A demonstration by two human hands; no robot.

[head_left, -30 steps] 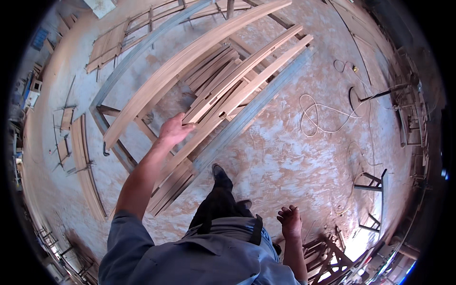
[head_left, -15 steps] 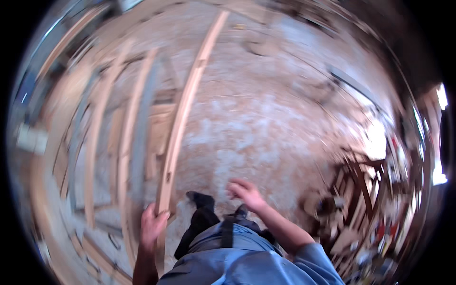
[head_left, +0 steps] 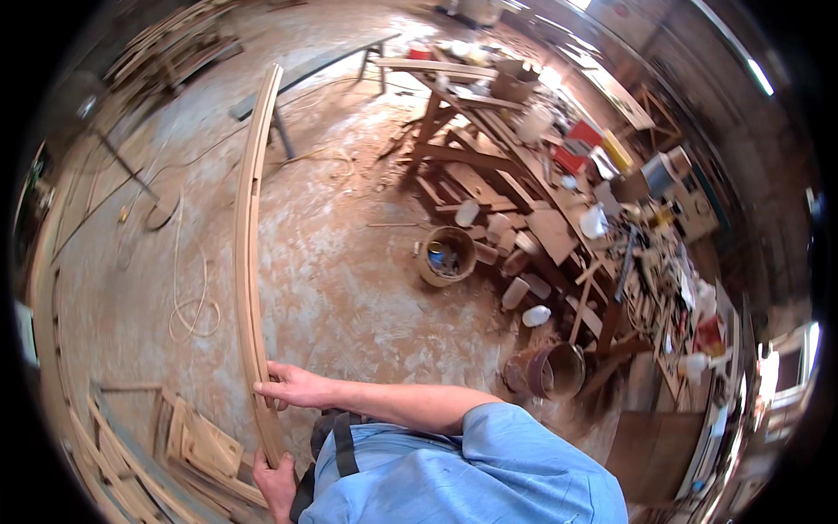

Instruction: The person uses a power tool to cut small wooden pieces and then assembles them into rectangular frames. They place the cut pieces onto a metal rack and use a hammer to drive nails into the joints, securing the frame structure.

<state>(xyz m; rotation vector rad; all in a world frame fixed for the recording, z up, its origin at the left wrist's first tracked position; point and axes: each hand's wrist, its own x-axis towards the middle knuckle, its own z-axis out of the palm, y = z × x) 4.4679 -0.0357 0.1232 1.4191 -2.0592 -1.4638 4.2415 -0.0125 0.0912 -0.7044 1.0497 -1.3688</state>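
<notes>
A long, pale wooden beam (head_left: 248,262) with slots cut along it stretches away from me on my left, its far end near a low bench. My left hand (head_left: 276,486) is closed round the beam's near end, low beside my body. Farther up the same piece, my right hand (head_left: 292,386) grips its right side, thumb and fingers over the edge. My right forearm crosses in front of my blue shirt to reach it. Part of the left hand's fingers is hidden by the wood.
A cluttered workbench (head_left: 559,188) runs along the right, with wood scraps beneath. One bucket (head_left: 447,256) stands on the floor, another (head_left: 546,371) lies nearer. A pale cord (head_left: 208,301) trails left of the beam. Wooden frames (head_left: 205,441) lie at lower left. A trestle (head_left: 327,61) stands ahead.
My view has turned to the right, and the beam has swung round with me. My right hand, free before, now grips the beam; my left hand has kept its hold.
</notes>
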